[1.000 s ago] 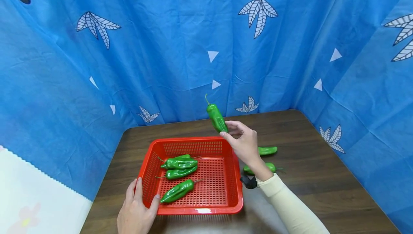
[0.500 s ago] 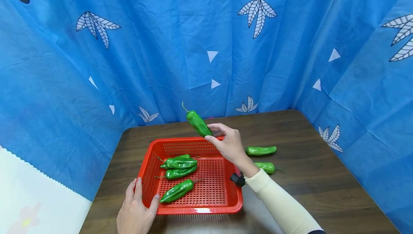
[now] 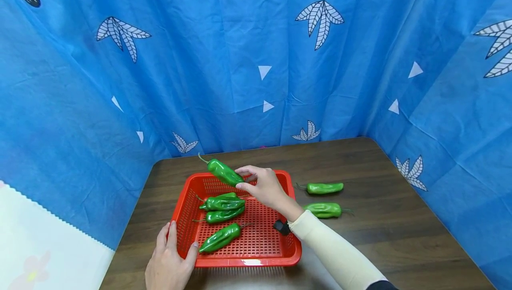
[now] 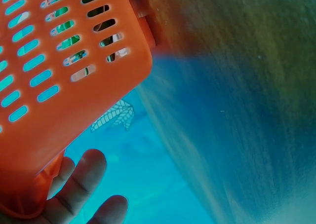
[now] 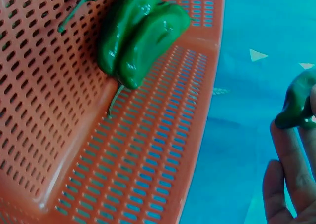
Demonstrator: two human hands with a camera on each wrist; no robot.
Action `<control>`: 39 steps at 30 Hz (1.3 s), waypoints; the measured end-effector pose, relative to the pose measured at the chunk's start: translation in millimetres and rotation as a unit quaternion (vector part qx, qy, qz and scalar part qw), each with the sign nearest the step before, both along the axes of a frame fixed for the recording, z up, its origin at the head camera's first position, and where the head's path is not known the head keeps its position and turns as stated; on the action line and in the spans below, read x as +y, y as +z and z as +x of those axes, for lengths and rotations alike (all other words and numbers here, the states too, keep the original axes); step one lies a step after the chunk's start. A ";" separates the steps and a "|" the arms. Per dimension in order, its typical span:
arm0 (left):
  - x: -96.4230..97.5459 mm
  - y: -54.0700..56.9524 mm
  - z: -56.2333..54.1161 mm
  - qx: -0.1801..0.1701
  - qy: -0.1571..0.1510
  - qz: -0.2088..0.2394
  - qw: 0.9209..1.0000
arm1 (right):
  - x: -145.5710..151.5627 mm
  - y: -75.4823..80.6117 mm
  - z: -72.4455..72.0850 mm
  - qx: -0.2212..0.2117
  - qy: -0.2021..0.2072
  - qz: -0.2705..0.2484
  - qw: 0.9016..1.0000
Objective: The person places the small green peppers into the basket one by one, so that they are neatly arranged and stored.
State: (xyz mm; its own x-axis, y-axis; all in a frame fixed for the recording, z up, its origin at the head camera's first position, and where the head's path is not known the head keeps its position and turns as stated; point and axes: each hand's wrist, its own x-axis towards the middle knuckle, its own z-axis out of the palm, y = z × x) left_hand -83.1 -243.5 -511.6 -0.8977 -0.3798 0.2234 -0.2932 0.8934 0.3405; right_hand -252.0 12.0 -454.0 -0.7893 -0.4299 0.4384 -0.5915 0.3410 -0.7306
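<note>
A green pepper (image 3: pixel 223 172) is pinched by its lower end between the thumb and fingers of my right hand (image 3: pixel 264 188). It tilts, stem up and to the left, above the back of a red plastic basket (image 3: pixel 260 261). In the right wrist view only the tip of this pepper (image 5: pixel 296 100) shows. My left hand (image 3: pixel 170 256) grips the basket's near left corner, thumb on the front rim and fingers along the left side. Inside the basket, several green peppers (image 3: pixel 226 203) lie together at the back left, with another pepper (image 3: pixel 221 238) nearer the front.
Two more green peppers lie on the wooden table (image 3: pixel 380 219) right of the basket: one farther pepper (image 3: pixel 325 188) and one nearer pepper (image 3: pixel 324 210). A blue patterned curtain (image 3: pixel 224 59) surrounds the table's back and sides. A white cloth (image 3: pixel 36 236) hangs at the left.
My right hand has carried the pepper left and down, from beyond the basket's back right corner to above its back rim. The left hand stays on the basket.
</note>
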 end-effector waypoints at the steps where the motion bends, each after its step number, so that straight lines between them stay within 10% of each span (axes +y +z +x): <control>1: 0.1 0.0 0.1 -0.001 0.000 0.000 1.000 | -2.3 -1.4 0.4 -0.006 0.009 0.007 1.000; 21: -0.4 -1.8 0.1 0.004 -0.005 -0.003 1.000 | -28.4 -21.4 6.4 -0.091 0.101 0.127 0.983; 39: 0.4 -3.0 0.9 0.018 -0.008 -0.003 1.000 | -35.3 -46.3 -1.9 -0.177 0.156 0.111 0.965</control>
State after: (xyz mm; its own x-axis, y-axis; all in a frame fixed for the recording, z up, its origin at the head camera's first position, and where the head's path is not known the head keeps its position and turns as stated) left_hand -82.2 -243.1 -514.6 -0.8946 -0.3645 0.2584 -0.2666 0.8996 0.3459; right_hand -253.9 -23.3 -500.3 -0.6901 -0.7229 0.0339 -0.4169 0.3588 -0.8352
